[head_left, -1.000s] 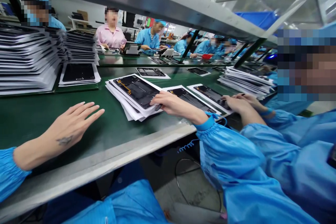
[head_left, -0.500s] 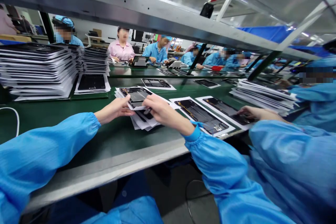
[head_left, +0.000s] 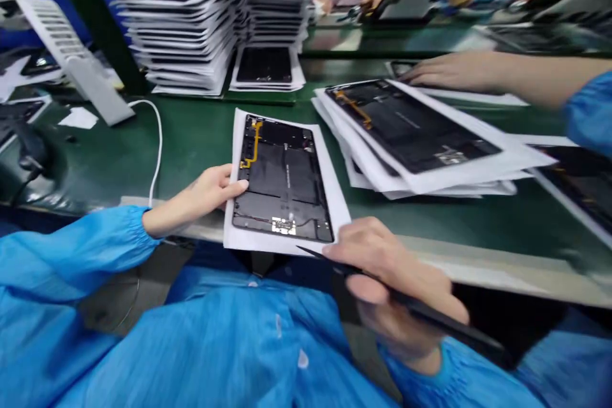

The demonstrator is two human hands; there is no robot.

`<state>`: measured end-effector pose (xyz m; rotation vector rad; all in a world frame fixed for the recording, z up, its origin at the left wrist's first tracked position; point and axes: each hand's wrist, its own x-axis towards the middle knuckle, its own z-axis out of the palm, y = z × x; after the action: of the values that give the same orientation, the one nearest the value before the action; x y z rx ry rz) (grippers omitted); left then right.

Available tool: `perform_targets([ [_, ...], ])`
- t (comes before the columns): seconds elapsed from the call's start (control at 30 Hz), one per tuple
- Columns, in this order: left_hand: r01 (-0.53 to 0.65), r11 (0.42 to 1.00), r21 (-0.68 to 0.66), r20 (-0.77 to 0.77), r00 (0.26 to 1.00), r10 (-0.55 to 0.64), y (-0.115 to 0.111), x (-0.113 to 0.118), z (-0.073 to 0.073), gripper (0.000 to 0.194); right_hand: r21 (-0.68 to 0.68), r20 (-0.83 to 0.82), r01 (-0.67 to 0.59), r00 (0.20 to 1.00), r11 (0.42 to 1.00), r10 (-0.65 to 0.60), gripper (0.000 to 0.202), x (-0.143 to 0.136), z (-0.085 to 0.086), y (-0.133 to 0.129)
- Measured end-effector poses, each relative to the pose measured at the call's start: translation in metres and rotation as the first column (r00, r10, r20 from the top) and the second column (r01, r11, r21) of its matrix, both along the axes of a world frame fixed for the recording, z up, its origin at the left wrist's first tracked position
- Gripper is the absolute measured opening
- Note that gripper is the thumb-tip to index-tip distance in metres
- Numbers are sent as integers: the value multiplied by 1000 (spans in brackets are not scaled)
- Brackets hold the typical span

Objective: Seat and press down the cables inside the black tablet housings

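Observation:
A black device panel (head_left: pixel 287 172) with a yellow flex cable lies on a white sheet (head_left: pixel 337 194) at the front edge of the green bench. My left hand (head_left: pixel 203 194) grips the left side of panel and sheet, thumb on top. In my right hand (head_left: pixel 396 274) is a thin dark pointed tool (head_left: pixel 425 312), its tip over the sheet's lower edge. That hand is blurred, and its fingertips touch the lower right corner. A fanned pile of panels and sheets (head_left: pixel 415 127) sits just to the right.
Tall stacks of panels between white sheets (head_left: pixel 176 32) stand at the back left. A white stand (head_left: pixel 90 76) and white cable (head_left: pixel 157 140) are on the left. Another person's hand (head_left: pixel 459 76) reaches in behind the pile. More people sit across the bench.
The view has turned left and down. My hands have left the pile; a single panel on its sheet is now in my left hand, and the pointed tool shows clearly in my right.

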<state>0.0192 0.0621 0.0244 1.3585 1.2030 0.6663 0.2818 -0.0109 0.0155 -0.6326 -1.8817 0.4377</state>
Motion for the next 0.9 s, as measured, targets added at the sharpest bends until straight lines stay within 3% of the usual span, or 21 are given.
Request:
perform_targets([
  [0.07, 73, 997, 8, -106, 992, -71, -1, -10, -7, 66, -29, 24, -46, 999, 998, 47, 17, -25, -8, 3],
  [0.13, 174, 976, 128, -314, 941, -127, -3, -20, -7, 66, -39, 74, -46, 996, 998, 49, 21, -43, -16, 5],
  [0.2, 305, 896, 323, -553, 829, -82, -7, -28, -5, 54, -56, 96, -18, 995, 998, 24, 25, -52, -23, 6],
  [0.27, 427, 771, 474, -675, 738, 6, -11, -32, -5, 37, -91, 96, -8, 995, 996, 16, 26, -54, -30, 7],
  [0.37, 530, 657, 536, -671, 740, -49, -13, -32, -8, 25, -144, 91, -8, 996, 990, 21, 25, -51, -36, 8],
  [0.47, 582, 626, 519, -623, 759, -189, -9, -27, -5, 15, -171, 90, 10, 996, 985, 5, 23, -49, -34, 7],
  [0.57, 635, 621, 459, -633, 724, -273, -5, -22, 2, 16, -192, 80, 14, 997, 981, 2, 21, -48, -31, 6],
  [0.67, 641, 588, 493, -650, 721, -241, -7, -20, -1, 15, -209, 83, 32, 996, 977, -15, 18, -45, -30, 6],
  [0.8, 571, 551, 609, -601, 785, -149, -22, -23, -18, 14, -68, 118, 106, 988, 992, -97, 26, -45, -30, 11],
  [0.9, 482, 557, 677, -520, 848, -102, -37, -24, -24, 12, 40, 318, 133, 938, 990, -138, 30, -56, -28, 17],
])
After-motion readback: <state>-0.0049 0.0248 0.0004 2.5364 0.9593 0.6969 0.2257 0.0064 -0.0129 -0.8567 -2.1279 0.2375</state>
